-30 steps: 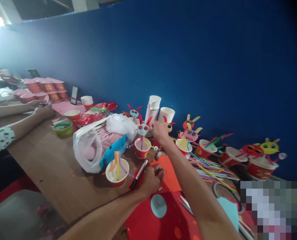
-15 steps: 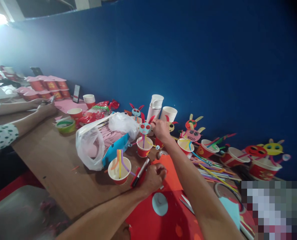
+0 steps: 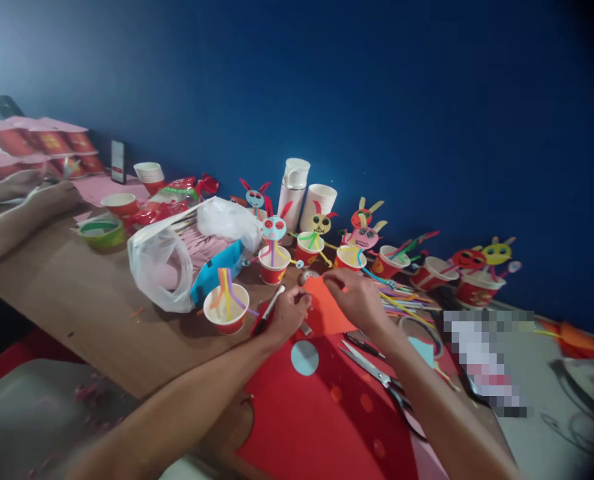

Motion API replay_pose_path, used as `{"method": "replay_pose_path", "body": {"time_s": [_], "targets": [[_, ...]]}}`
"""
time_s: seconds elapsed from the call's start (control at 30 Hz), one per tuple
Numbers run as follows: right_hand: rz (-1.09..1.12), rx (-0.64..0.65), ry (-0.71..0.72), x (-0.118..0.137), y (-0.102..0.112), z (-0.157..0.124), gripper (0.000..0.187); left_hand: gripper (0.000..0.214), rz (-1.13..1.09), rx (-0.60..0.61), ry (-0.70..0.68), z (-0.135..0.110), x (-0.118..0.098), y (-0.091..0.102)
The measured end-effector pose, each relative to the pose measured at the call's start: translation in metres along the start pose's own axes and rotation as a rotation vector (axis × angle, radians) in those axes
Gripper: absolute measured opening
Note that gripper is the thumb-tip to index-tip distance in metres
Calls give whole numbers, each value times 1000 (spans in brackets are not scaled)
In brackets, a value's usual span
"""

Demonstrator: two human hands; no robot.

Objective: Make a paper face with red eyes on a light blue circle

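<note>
My left hand [image 3: 287, 313] is closed round a black marker [image 3: 268, 310] whose white tip points up toward the cups. My right hand [image 3: 357, 298] rests on an orange paper sheet [image 3: 321, 313], fingers pinching its far edge. Both hands sit over a big red sheet [image 3: 321, 413] bearing a light blue paper disc [image 3: 305, 357]. Just left of the marker stands a red paper cup [image 3: 227, 309] with coloured straws bent inside. Behind it another cup [image 3: 273, 262] carries a blue rabbit face [image 3: 274, 227] on a straw.
Scissors [image 3: 377, 377] lie on the red sheet by my right wrist. A row of cup figures, loose straws [image 3: 407, 300], stacked white cups [image 3: 318, 204] and a plastic bag [image 3: 169, 263] line the wooden table. Another person's arms [image 3: 21, 217] rest at the far left.
My right hand has left the blue rabbit face and come back down onto the orange paper. The view has swung right and downward. My left hand keeps the marker.
</note>
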State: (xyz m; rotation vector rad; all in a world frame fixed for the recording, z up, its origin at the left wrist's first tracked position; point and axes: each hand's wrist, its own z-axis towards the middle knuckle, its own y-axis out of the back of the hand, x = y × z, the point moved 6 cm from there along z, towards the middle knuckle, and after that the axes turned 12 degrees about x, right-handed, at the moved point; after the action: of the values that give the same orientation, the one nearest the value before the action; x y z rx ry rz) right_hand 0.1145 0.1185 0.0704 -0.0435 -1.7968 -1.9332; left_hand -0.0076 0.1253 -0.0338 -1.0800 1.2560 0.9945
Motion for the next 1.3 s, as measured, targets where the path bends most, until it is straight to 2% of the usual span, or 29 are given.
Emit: {"method": "replay_pose_path", "body": {"time_s": [0.17,0.4,0.6,0.8,1.0,1.1,1.3], "targets": [[-40,229,41,-6,-35,-51,23,16,-77,-27,-47,3,-3,4],[-174,357,8,-2,-55,-67,23,15,-123,-45,-87,1,-16,7],[-211,377,-8,4,-61,-59,23,14,-135,-48,-96,2,-15,7],[-252,369,-157,5,-70,-35,36,14,-145,-82,-84,6,-11,12],[-189,407,-212,5,-81,-32,24,12,-159,-84,-45,7,-3,10],[-115,407,-191,3,-77,-33,20,13,-155,-73,-36,6,0,9],[1,410,-119,2,-50,-19,13,12,-121,-37,-34,6,1,10]]}}
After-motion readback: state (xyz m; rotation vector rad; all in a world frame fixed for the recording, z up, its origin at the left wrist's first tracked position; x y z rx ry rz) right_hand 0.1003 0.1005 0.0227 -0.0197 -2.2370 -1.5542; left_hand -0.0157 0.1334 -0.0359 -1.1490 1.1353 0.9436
